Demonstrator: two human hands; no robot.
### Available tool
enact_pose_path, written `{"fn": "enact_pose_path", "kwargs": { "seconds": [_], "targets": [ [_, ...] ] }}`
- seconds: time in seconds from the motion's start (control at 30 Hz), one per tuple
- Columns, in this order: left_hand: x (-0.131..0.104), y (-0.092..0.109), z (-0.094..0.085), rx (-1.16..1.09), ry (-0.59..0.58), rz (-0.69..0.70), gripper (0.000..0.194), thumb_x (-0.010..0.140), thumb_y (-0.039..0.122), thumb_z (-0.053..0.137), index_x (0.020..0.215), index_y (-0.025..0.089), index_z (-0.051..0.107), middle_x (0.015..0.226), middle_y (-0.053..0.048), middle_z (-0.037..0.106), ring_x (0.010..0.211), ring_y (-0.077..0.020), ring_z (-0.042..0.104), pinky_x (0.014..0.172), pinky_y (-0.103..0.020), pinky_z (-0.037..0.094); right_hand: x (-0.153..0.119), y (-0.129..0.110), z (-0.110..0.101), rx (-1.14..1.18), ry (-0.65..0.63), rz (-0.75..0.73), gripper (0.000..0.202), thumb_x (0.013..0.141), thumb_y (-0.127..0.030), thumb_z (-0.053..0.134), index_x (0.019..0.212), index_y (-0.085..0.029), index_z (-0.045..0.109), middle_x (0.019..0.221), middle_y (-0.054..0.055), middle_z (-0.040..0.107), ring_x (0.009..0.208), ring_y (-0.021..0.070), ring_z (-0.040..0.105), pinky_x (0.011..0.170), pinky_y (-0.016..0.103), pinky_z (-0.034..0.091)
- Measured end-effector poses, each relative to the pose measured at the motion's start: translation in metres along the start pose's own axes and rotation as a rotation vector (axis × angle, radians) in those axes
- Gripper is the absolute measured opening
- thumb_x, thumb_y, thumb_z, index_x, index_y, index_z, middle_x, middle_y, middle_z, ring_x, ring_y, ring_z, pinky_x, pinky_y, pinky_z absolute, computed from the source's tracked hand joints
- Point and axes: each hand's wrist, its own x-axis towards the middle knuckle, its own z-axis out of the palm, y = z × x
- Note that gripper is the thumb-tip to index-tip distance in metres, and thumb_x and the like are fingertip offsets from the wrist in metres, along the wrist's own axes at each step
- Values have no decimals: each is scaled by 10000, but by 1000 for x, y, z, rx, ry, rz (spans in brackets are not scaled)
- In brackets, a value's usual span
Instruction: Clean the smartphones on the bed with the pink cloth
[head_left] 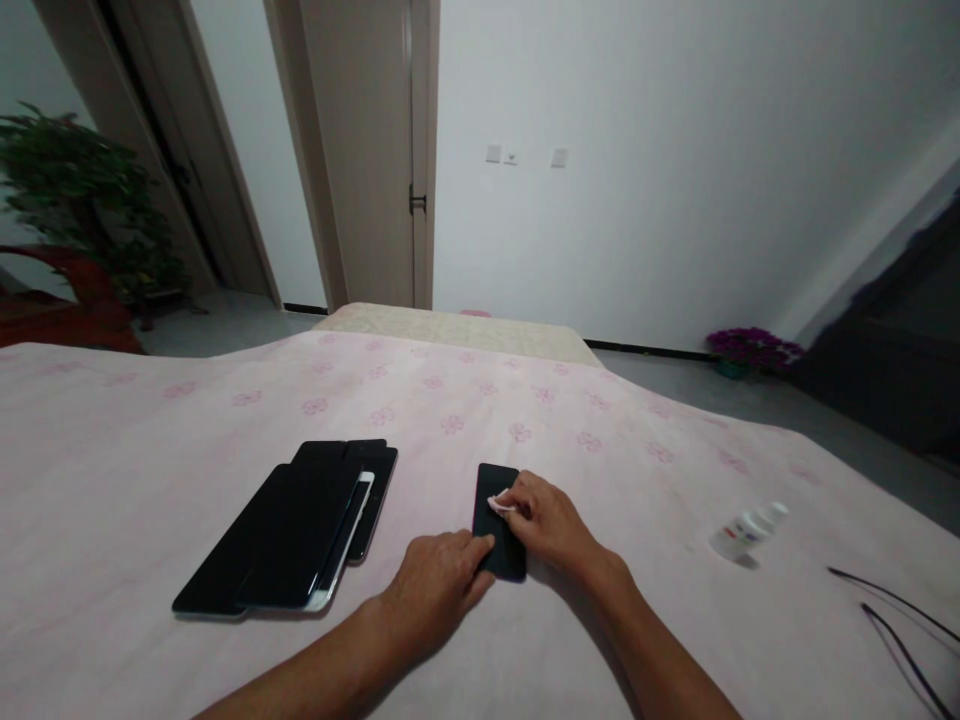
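A black smartphone (511, 556) lies flat, screen up, on the pink flowered cloth in front of me. My left hand (442, 572) grips its lower left edge, the thumb resting on the glass. Pinched in the fingers of my right hand (549, 515) is a small white wipe (498, 504), pressed against the upper part of the screen. To the left is an overlapping pile of dark phones and tablets (300, 530), one with a white frame. A white plastic bottle (742, 534) with a printed label lies on its side to the right.
Two dark cable ends (892, 600) lie at the right edge of the cloth (600, 640). Beyond the table are a cream-covered surface (450, 330), a door (367, 150) and a white wall. A leafy plant (82, 190) stands at left, purple flowers (750, 350) at right.
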Motion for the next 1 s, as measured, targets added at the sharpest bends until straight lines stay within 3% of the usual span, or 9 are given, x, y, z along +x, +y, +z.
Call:
{"fn": "enact_pose_path", "kwargs": {
  "seconds": [0.1, 0.3, 0.43, 0.57, 0.7, 0.8, 0.9, 1.0],
  "targets": [
    [-1, -1, 2, -9, 13, 9, 333, 946, 319, 565, 1269, 241, 591, 1036, -56, 723, 908, -250, 698, 780, -366, 530, -3, 1, -2, 34, -12, -7, 158, 882, -173, 587, 876, -242, 729, 841, 3, 626, 775, 145, 590, 696, 255, 426],
    [-1, -5, 5, -83, 45, 0, 358, 930, 314, 584, 1280, 242, 589, 1058, -52, 728, 937, -242, 698, 799, -355, 523, 0, 4, 2, -107, 144, 95, 211, 954, -257, 537, 866, -219, 725, 827, 30, 613, 816, 166, 586, 721, 272, 429],
    [-3, -8, 5, -173, 86, 11, 307, 920, 315, 599, 1221, 263, 632, 1034, -26, 732, 921, -212, 693, 799, -315, 512, -4, 0, -2, -45, 33, 28, 176, 896, -155, 563, 868, -216, 725, 832, 18, 612, 791, 151, 582, 709, 256, 425],
    [-3, -14, -3, -295, 210, 15, 221, 942, 270, 556, 1127, 261, 677, 911, -11, 703, 802, -155, 666, 758, -264, 501, -8, 1, -8, 13, -91, -57, 141, 877, -174, 598, 865, -231, 727, 830, -1, 619, 764, 139, 575, 682, 244, 410],
    [9, -26, -17, -279, 341, 40, 318, 952, 158, 469, 1204, 245, 642, 942, -34, 667, 864, -160, 643, 802, -275, 505, -7, 9, -7, -19, 34, 37, 192, 936, -242, 546, 878, -223, 728, 821, 14, 616, 766, 145, 577, 680, 252, 410],
    [30, -37, -26, -162, 269, 103, 477, 895, 39, 442, 1303, 248, 574, 1148, -59, 656, 1081, -189, 604, 949, -329, 481, -6, 10, -5, -1, 60, 68, 182, 916, -219, 553, 852, -211, 724, 819, 22, 625, 755, 149, 579, 675, 256, 414],
    [58, -47, -29, -1, 105, 219, 626, 822, -35, 442, 1385, 231, 506, 1401, -100, 540, 1286, -230, 497, 1065, -402, 412, -8, 4, -9, 88, -56, 4, 136, 834, -167, 616, 868, -221, 735, 869, 24, 670, 780, 158, 601, 697, 259, 430],
    [83, -54, -29, 39, 2, 322, 705, 765, -31, 544, 1394, 283, 499, 1500, -83, 459, 1370, -259, 427, 1090, -431, 386, -13, -5, -16, 153, -211, -58, 161, 814, -189, 640, 887, -256, 768, 911, 23, 710, 810, 178, 623, 726, 269, 448]
  ]
}}
